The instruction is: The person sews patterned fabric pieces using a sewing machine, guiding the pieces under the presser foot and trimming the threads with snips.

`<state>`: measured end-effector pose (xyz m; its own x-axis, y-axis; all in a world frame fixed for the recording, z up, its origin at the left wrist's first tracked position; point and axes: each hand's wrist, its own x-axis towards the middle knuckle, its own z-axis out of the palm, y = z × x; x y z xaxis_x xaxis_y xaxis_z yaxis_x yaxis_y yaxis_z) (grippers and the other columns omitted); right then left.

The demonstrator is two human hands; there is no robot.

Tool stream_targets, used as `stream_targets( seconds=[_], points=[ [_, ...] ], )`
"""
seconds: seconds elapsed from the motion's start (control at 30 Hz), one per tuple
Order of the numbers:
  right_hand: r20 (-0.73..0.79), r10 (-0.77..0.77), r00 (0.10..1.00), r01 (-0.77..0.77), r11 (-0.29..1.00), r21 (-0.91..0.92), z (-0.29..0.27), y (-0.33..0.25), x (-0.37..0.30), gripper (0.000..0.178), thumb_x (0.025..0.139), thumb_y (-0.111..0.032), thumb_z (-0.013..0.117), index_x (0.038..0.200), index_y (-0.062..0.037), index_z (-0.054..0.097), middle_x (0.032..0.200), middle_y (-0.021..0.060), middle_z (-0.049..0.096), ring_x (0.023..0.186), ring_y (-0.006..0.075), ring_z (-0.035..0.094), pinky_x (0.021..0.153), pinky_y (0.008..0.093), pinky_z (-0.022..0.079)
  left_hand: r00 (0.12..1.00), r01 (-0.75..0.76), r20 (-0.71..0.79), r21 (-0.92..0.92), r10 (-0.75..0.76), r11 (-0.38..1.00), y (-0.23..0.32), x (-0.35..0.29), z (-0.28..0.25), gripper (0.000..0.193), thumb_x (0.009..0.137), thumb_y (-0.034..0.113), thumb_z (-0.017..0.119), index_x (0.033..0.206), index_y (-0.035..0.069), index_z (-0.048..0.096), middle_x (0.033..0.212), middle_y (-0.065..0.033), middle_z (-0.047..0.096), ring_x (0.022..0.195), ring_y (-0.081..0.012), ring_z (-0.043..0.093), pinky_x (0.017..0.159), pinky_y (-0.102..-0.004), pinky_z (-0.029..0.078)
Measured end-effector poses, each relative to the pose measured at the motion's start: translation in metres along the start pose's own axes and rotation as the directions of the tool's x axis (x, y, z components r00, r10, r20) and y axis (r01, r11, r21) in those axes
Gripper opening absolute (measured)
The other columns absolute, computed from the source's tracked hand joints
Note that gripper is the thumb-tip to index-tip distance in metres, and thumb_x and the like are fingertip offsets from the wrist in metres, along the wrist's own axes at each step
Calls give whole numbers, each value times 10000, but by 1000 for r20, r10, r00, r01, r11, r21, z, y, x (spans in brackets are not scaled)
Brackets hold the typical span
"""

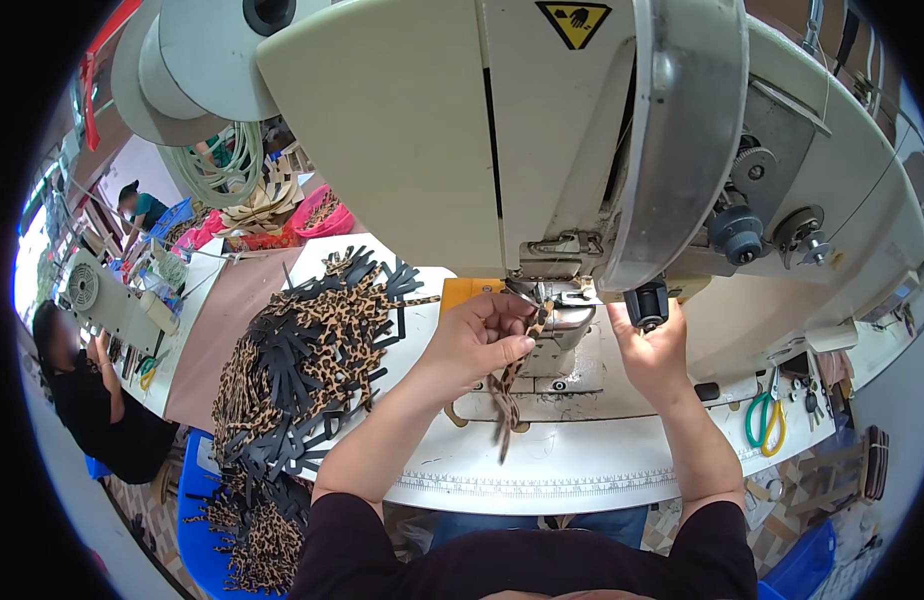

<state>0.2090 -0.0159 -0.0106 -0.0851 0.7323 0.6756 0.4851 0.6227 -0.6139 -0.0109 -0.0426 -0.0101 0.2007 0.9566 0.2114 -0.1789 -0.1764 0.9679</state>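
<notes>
My left hand (482, 335) is closed, pinching a leopard-print strap (505, 400) at the sewing machine (402, 120). The strap's upper end is by the presser foot (562, 290) over the metal arm, and its tail hangs down past my fingers. Right of the needle area, my right hand (652, 350) is raised beside a black fitting (647, 303) on the machine. That fitting hides most of its fingers, so whether it grips anything does not show. To the left of my left forearm lies a large heap of leopard-print and black straps (302, 350).
Green and yellow-handled scissors (765, 420) lie at the right of the white table (542, 470), whose front edge bears a ruler. A blue bin (197, 500) stands at lower left. Beyond are a pink basket (322, 212) and a seated person (102, 400) at another machine.
</notes>
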Motion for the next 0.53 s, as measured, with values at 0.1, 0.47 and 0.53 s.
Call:
stream_targets(
  seconds=[0.1,0.47,0.53],
  points=[
    [-3,27,1000,-22,856,516,-1,-2,-9,176,855,-49,616,907,-36,448,769,-11,518,623,35,456,552,208,388,996,84,7,11,-84,996,6,-4,4,315,756,14,697,1041,-22,570,863,-15,564,757,-60,522,696,-190,454],
    [245,-194,950,120,951,286,-9,-25,-2,106,775,16,646,839,-8,564,652,8,493,541,72,421,480,219,328,953,276,136,-23,-271,961,-5,-31,16,351,737,-6,697,1044,13,528,815,10,540,726,-48,528,674,-185,458],
    [247,-329,912,280,936,214,-5,-26,2,124,780,5,635,893,-36,605,782,49,562,599,174,510,536,268,431,960,257,130,-73,-246,964,-13,-29,16,402,738,4,700,1084,21,495,918,6,524,829,-43,522,724,-173,456]
  ],
)
